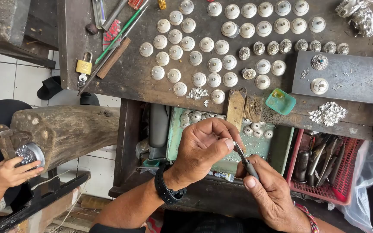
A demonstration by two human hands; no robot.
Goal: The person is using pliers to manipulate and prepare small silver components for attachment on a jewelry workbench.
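Note:
My left hand point(206, 144) is pinched shut over a tiny piece at its fingertips; the piece itself is too small to make out. My right hand point(269, 186) grips dark pliers point(246, 160), whose tip meets my left fingertips. Both hands hover over an open green drawer tray point(277, 149) that holds several silver domed pieces and silver scraps. On the dark wooden bench point(130, 77) above, many silver round domed caps point(214, 64) lie in rows.
A grey metal plate point(350, 82) with two ornate pieces lies at right, beside a small green dish point(280, 101). A red basket point(324, 166) holds tools. A brass padlock point(84, 65) and files lie at left. Another person's hand point(11, 172) presses a piece on a wooden log point(65, 129).

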